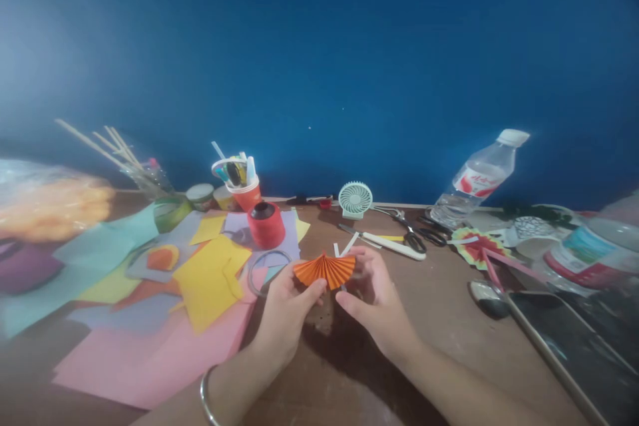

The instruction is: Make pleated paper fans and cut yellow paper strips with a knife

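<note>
A small pleated orange paper fan [327,271] is spread out between my two hands, its folds gathered toward a point at the top. My left hand [287,309] pinches its left side, with the thumb across the lower edge. At the fan's other end, my right hand [377,306] curls its fingers around the right edge; its thumb tip is close to the bottom edge. Part of the right fingers is hidden behind the paper. Narrow white strips [346,245] show just beyond the fan.
Coloured paper sheets [200,279] cover the left, with a red thread spool [266,225] and a cup of pens [245,194]. Behind are a mini fan [355,200], a white-handled utility knife [392,245] and scissors [412,237]. A bottle [476,176] and phone [564,339] are right.
</note>
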Demonstrator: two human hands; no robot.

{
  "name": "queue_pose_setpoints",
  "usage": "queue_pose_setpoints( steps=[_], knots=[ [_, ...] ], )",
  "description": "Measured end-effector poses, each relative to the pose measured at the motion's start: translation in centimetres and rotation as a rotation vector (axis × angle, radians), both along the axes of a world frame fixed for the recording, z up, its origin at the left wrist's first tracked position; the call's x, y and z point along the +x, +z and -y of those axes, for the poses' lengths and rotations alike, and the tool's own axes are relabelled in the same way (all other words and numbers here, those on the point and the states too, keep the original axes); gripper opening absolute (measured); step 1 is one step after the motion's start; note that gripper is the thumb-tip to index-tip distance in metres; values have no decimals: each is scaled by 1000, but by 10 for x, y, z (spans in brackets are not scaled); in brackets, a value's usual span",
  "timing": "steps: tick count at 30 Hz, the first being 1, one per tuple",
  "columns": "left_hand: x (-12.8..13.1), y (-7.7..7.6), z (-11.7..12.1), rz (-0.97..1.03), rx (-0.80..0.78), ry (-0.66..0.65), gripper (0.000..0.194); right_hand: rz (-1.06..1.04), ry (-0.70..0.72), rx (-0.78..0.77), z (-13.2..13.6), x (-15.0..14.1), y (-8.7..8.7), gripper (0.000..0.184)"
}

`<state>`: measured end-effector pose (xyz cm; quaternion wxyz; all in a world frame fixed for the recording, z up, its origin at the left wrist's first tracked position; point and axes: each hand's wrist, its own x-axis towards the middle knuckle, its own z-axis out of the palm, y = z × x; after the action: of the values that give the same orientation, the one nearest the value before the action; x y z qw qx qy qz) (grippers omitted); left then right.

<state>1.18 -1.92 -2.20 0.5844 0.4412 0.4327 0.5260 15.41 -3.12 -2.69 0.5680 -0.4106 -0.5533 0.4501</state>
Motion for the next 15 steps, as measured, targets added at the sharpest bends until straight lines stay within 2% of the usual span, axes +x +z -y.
queue_pose_setpoints(
  steps=[3, 6, 15],
  knots=[
    [1, 0, 0, 29, 2, -26, 26, -268, 103, -238, -2, -7, -1, 42],
    [3, 2, 0, 58, -25, -30, 26, -351, 78, -288, -4, -9, -1, 35],
    [4, 0, -1, 55, -66, -8, 27, -477, 147, -378, -6, -8, -1, 30]
  ],
)
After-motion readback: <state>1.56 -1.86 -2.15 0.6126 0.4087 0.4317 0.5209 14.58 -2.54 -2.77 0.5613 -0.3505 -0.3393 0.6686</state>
